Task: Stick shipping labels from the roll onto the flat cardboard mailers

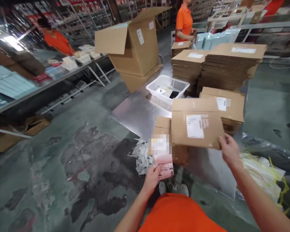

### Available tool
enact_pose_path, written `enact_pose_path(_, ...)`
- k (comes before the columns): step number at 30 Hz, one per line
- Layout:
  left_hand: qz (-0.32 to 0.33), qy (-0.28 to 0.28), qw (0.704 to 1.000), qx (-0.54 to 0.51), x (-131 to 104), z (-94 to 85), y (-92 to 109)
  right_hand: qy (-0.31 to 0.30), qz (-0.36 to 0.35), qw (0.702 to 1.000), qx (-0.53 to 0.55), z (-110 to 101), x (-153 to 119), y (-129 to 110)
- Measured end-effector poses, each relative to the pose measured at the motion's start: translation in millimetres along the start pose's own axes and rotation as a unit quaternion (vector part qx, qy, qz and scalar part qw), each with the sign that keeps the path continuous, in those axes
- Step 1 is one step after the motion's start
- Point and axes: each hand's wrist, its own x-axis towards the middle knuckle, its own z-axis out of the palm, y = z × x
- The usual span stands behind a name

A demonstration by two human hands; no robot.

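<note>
My right hand (229, 149) grips the lower right corner of a flat folded cardboard box (164, 129), no, of the labelled flattened carton (195, 108) held above the metal table. A white label (195, 126) is stuck on its face. In my left hand (153, 177) is a pinkish printed slip (166, 167), pinched between thumb and fingers; its upper part is blurred out.
A white plastic basket (168, 87) holding a dark phone-like object (174, 94) stands on the metal table (137, 111). Stacks of flattened cartons (222, 71) rise behind. A big open carton (141, 48) stands left. Paper scraps (141, 156) lie below.
</note>
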Motion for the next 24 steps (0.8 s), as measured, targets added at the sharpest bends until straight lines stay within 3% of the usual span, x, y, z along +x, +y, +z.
enact_pose_path(2, 0.008, -0.009, 1.0, 0.006, -1.8, 8.9, 1.2, 0.066, 0.038, 0.997, -0.026, -30.1, 44.4, -6.3)
enact_pose_path(5, -0.01, -0.027, 1.0, 0.005, -3.3, 19.1, -6.1, 0.082, 0.097, 0.989, -0.076, -62.0, 105.2, -19.1)
enact_pose_path(7, -0.034, -0.039, 0.999, 0.002, -5.1, 25.0, -12.9, 0.089, 0.091, 0.986, -0.105, -64.9, 121.9, -33.0)
enact_pose_path(8, -0.045, -0.047, 0.998, 0.001, -6.2, 27.7, -15.6, 0.085, 0.051, 0.989, -0.108, -59.1, 119.8, -42.0)
enact_pose_path(10, -0.054, -0.059, 0.997, 0.017, -8.5, 31.7, -19.2, -0.013, -0.077, 0.995, -0.068, -34.2, 95.4, -63.0)
enact_pose_path(11, -0.052, -0.065, 0.996, 0.029, -9.3, 32.6, -20.0, -0.116, -0.144, 0.982, -0.026, -17.4, 75.2, -74.0)
enact_pose_path(13, -0.045, -0.08, 0.994, 0.051, -9.7, 30.6, -20.1, -0.363, -0.217, 0.904, 0.066, 17.5, 27.4, -93.1)
enact_pose_path(15, -0.043, -0.1, 0.992, 0.061, -9.2, 23.7, -17.0, -0.521, -0.209, 0.82, 0.109, 47.0, -17.6, -104.3)
enact_pose_path(16, -0.039, -0.108, 0.992, 0.059, -9.0, 19.1, -13.8, -0.55, -0.195, 0.804, 0.114, 58.5, -35.8, -106.3)
enact_pose_path(18, -0.009, -0.098, 0.994, 0.046, -8.2, 10.3, -3.8, -0.549, -0.158, 0.811, 0.123, 75.5, -62.3, -104.7)
enact_pose_path(21, 0.066, -0.01, 0.997, 0.033, -2.7, 4.3, 15.1, -0.542, -0.122, 0.822, 0.126, 87.5, -84.1, -99.8)
enact_pose_path(24, 0.074, 0.06, 0.994, 0.061, 11.5, 8.7, 24.2, -0.522, -0.134, 0.835, 0.111, 88.3, -95.5, -102.5)
